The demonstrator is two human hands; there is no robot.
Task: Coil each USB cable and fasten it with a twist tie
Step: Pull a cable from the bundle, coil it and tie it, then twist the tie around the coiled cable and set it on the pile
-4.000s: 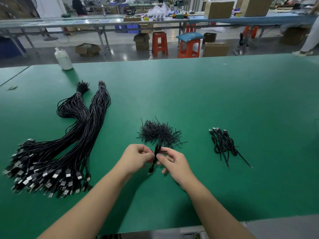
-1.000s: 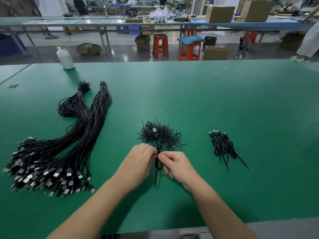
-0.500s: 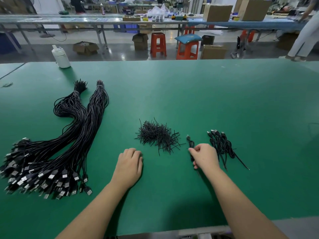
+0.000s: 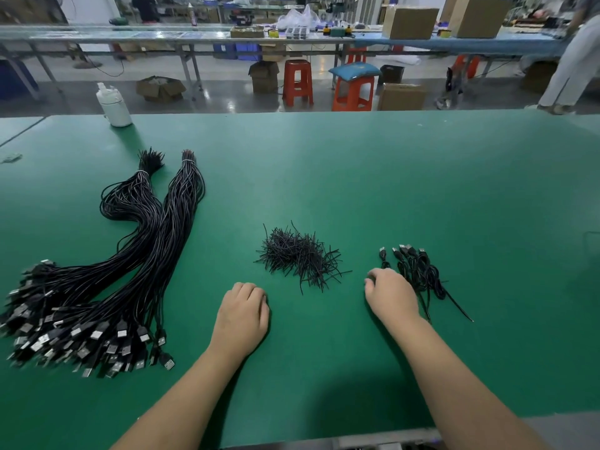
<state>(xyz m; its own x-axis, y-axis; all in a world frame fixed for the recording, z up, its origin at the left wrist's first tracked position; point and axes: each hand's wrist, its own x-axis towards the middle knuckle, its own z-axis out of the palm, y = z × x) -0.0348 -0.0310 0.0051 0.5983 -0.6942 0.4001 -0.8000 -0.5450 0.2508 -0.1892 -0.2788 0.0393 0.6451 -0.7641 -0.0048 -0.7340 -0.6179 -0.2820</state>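
My right hand lies knuckles up on the green table, its curled fingertips over the near end of a coiled black USB cable. That cable's plug points away from me, just left of a small pile of tied coiled cables. My left hand rests on the mat with loosely curled fingers and holds nothing. A heap of black twist ties lies between and beyond the hands. Two big bundles of uncoiled USB cables sprawl at the left.
A white plastic bottle stands at the table's far left edge. Beyond the table are orange stools, cardboard boxes and another long workbench. A person in light trousers stands at the far right.
The hands were together at the twist ties, working on one cable. My right hand has since carried the coiled cable right to the pile of tied ones. My left hand dropped onto the mat.
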